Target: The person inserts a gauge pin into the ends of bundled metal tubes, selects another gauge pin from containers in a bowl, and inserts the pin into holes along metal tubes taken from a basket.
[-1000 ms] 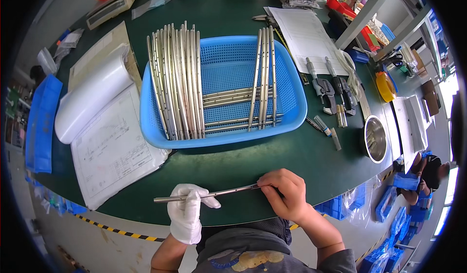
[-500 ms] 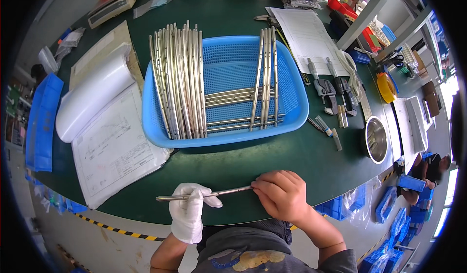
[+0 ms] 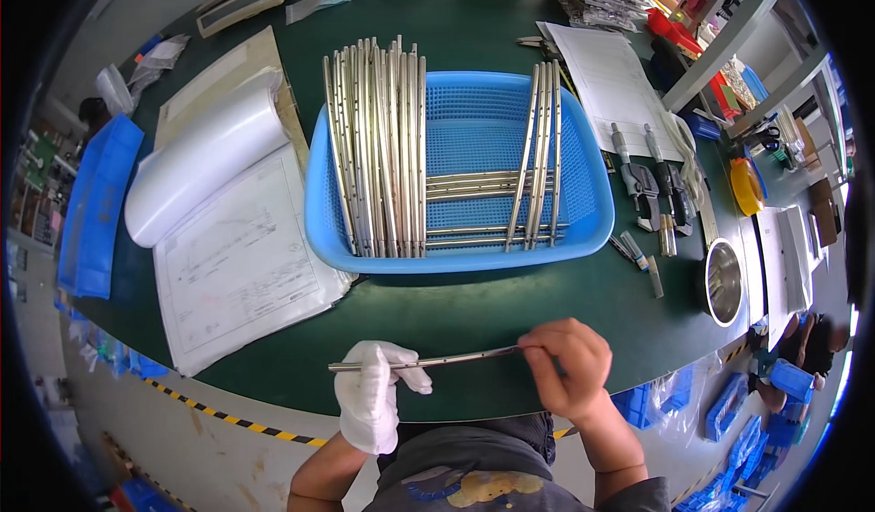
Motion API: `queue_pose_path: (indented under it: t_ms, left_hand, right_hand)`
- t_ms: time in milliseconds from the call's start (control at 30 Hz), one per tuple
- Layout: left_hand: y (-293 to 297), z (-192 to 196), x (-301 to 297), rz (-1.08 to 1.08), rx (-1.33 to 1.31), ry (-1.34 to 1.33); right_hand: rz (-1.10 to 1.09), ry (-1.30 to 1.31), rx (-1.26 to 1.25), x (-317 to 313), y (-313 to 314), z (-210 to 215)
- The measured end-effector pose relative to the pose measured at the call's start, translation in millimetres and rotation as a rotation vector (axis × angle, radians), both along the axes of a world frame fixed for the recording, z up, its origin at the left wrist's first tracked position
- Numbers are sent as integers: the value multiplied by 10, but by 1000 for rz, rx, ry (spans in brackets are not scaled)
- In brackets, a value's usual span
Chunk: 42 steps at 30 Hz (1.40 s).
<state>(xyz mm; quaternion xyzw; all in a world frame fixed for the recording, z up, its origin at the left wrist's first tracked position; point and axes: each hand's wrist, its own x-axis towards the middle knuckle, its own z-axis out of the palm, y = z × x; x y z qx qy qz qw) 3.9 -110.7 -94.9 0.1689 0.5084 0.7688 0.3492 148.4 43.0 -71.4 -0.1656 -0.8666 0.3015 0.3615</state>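
Note:
A slim metal rod (image 3: 467, 358) with small holes along it lies level above the near edge of the table. My left hand (image 3: 368, 404), in a white glove, is closed around its left part. At the right end, the bare fingers of my right hand (image 3: 572, 359) pinch the tip. Beyond my hands stands a blue plastic basket (image 3: 465, 265). Many similar rods (image 3: 378, 147) lean upright in its left side, and a smaller bunch of rods (image 3: 540, 152) leans at its right. Several more rods (image 3: 478, 186) lie crosswise on the bottom.
Left of the basket lie drawing sheets (image 3: 241, 257) and a blue tray (image 3: 98, 206). To the right are micrometers (image 3: 641, 184), marker-like tubes (image 3: 654, 277), a metal bowl (image 3: 724, 279) and a paper sheet (image 3: 606, 83). A scale (image 3: 251, 0) sits far left. Other people are visible at right.
The whole view has shifted, so the table and basket appear farther right. Both hands still hold the rod, and my right thumb and fingers have changed position slightly at its end.

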Motion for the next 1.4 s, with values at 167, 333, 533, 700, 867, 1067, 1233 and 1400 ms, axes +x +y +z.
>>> queue_pose_path:
  t_ms: [167, 333, 533, 700, 867, 1067, 1233, 1400]
  left_hand:
    - [-14, 14, -35, -143, -64, 64]
    - [-4, 12, -18, -170, -87, -2]
    - [-44, -17, -50, -225, -47, -18]
    - [-4, 27, -16, -162, -126, -14]
    - [-48, -15, -35, -197, -69, -57]
    - [-38, -13, -15, -193, -57, 10]
    - [-39, -28, -22, -204, -74, 8]
    - [-27, -35, -29, -235, -71, 31]
  right_hand:
    - [50, 53, -209, -43, -66, 114]
    - [191, 60, -313, -240, -206, 21]
    - [222, 76, -272, -281, -209, -4]
    - [186, 49, -134, -281, -198, -3]
    - [169, -35, 67, -276, -186, 69]
    - [200, -90, 122, -298, -160, 68]
    - [139, 52, 61, -262, -150, 125]
    - [209, 84, -93, -380, -219, 71]
